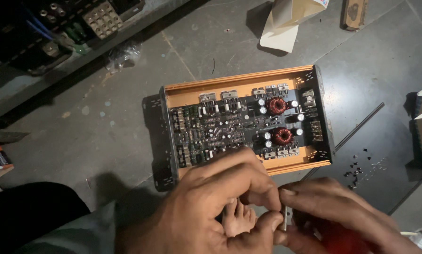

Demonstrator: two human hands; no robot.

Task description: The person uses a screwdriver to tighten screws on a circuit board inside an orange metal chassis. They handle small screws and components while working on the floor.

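Small flat metal piece (285, 217), thin, silvery, upright, pinched at frame 5 o'clock between fingertips of left hand (220, 202) and right hand (333, 211). Red tool handle (338, 240) under right palm, mostly hidden. Open amplifier (244, 124), orange case, green circuit board, two red coils, lies flat at 12 o'clock from the hands.

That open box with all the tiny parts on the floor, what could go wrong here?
The little black screws lie loose on the floor and might get lost. The circuit board sits uncovered just beyond both hands, so the metal tool shaft between left hand and right hand could scratch it.
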